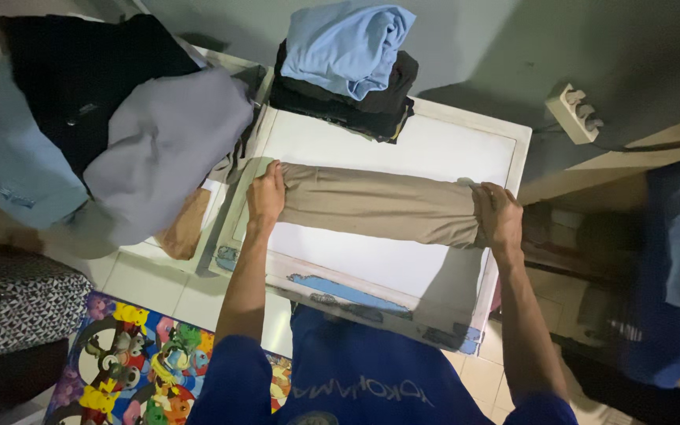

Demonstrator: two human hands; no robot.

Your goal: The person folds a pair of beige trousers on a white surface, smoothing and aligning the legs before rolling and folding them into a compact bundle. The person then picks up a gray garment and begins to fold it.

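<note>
A folded pair of tan trousers (pixel 375 205) lies lengthwise across a white table top (pixel 434 149). My left hand (pixel 266 197) grips the trousers' left end, fingers curled over the cloth. At the right end, my right hand (pixel 499 214) presses down and holds the fabric near the table's right edge. Both forearms reach in from the bottom of the view, over my blue shirt.
A stack of folded clothes, light blue on black (pixel 348 63), sits at the table's far edge. A heap of grey, black and blue garments (pixel 112 118) lies at the left. A white power strip (pixel 574 112) hangs at the right. A colourful cartoon mat (pixel 135 354) covers the floor.
</note>
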